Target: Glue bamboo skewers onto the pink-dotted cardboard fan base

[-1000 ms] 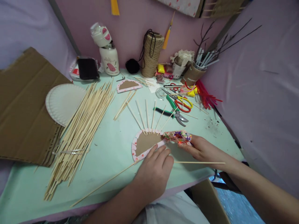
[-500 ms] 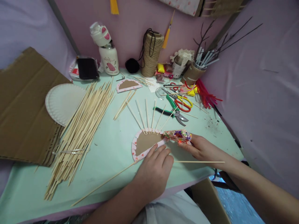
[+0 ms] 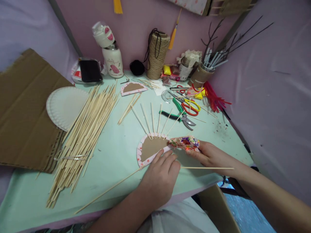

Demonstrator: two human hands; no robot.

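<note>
A half-round cardboard piece with a pink-dotted white fabric rim lies before me, several thin sticks fanning out from its curved edge. My left hand rests on its straight edge, fingers laid out flat and thumb hidden. My right hand grips a flower-patterned glue gun showing a small red light. The gun's tip is at the rim's right side, and whether it touches cannot be told. One loose stick slants away left of my left hand; another stick passes below my right hand.
A large stick bundle, a paper plate and corrugated cardboard lie left. Pruning shears and scissors lie beyond the fan. Behind stand a bottle, a twine spool and a cup of glue sticks.
Both hands, the glue gun and the half-round piece stay in nearly the same place. Only a very slight shift of the whole view shows.
</note>
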